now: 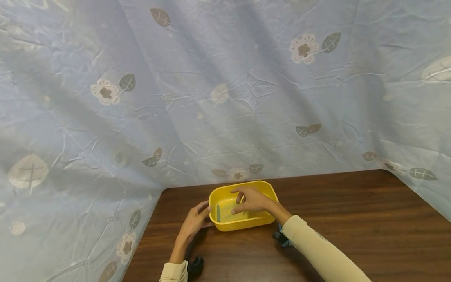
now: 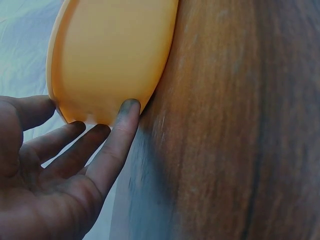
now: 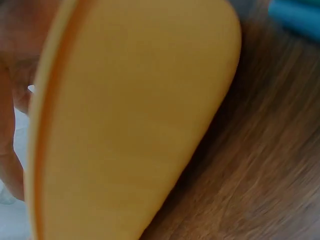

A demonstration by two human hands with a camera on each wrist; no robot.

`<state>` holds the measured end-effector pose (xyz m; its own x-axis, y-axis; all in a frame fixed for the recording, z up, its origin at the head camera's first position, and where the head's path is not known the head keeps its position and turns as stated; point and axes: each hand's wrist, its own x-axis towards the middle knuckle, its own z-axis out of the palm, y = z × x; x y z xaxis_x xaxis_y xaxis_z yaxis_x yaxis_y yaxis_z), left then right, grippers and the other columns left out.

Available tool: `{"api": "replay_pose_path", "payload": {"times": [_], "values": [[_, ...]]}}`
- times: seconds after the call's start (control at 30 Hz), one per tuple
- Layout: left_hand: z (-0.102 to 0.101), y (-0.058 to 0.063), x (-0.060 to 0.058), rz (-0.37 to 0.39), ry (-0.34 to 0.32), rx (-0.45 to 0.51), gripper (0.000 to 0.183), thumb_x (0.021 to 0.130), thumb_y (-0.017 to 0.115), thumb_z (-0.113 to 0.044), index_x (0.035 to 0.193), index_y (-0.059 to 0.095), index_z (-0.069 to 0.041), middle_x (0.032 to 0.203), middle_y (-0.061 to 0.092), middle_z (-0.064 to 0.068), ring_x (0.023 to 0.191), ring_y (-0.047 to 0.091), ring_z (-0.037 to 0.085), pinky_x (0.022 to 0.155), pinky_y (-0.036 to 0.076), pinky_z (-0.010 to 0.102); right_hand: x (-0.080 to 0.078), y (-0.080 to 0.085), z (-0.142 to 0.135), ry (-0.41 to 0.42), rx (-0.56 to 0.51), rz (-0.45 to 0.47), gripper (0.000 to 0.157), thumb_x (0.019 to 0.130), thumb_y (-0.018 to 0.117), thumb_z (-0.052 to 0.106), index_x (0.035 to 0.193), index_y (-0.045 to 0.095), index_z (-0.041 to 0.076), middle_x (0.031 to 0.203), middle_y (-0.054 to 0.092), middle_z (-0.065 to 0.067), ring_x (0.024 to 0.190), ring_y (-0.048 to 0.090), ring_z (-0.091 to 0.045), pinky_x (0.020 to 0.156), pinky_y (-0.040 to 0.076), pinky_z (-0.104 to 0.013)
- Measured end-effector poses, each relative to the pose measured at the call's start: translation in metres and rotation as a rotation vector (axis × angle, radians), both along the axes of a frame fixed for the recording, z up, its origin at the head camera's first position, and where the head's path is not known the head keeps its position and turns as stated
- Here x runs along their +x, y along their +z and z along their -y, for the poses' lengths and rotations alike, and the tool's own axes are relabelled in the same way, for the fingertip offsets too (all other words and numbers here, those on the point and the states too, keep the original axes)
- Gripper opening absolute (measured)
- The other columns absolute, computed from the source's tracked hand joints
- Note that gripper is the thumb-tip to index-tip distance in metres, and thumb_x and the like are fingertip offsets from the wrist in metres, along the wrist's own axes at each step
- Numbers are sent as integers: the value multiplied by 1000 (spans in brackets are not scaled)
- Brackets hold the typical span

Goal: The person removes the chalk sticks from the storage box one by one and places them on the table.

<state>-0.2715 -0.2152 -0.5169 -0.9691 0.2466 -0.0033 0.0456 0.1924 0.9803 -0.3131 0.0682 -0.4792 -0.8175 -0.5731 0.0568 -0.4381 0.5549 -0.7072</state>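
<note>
A yellow plastic basin (image 1: pixel 243 225) stands on the brown table near its back edge. My left hand (image 1: pixel 193 221) is at the basin's left end. In the left wrist view its fairly straight fingers (image 2: pixel 112 150) touch the outer wall, with the thumb at the rim. My right hand (image 1: pixel 251 199) reaches over the front right rim into the basin, thumb and index finger spread apart, nothing visible between them. Inside the basin, a slim grey-green strip (image 1: pixel 218 213) lies by the left wall, and pale greenish patches show on the floor, partly hidden by the right hand.
A blue object (image 1: pixel 287 243) shows beside the right sleeve, partly covered by a black wrist camera (image 1: pixel 279 236). A blue edge (image 3: pixel 297 17) also appears in the right wrist view. Patterned cloth (image 1: pixel 229 129) hangs behind the wood-grain table (image 1: pixel 352 215).
</note>
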Motion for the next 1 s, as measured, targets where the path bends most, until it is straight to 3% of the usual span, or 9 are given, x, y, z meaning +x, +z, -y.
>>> {"api": "replay_pose_path", "payload": {"times": [0.23, 0.7, 1.0], "values": [[0, 0, 0, -1, -4, -2, 53, 114, 53, -16, 160, 41, 8, 156, 48, 37, 132, 63, 48, 93, 69, 48, -5, -10, 24, -1, 14, 51, 85, 86, 92, 38, 156, 54, 8, 116, 75, -10, 91, 70, -15, 80, 64, -34], [1, 2, 2, 2, -22, 10, 54, 114, 53, -19, 160, 41, 6, 153, 52, 37, 132, 63, 49, 95, 69, 50, -11, -26, 56, -23, 16, 82, 85, 82, 95, 34, 153, 58, 7, 107, 76, -3, 94, 68, -13, 85, 64, -32], [0, 1, 2, 1, -23, 4, 54, 114, 52, -18, 160, 41, 7, 153, 51, 38, 132, 63, 49, 94, 69, 49, -11, -31, 64, -36, 73, 90, 83, 84, 93, 31, 155, 57, 6, 93, 74, 3, 74, 60, -9, 70, 55, -24]]}}
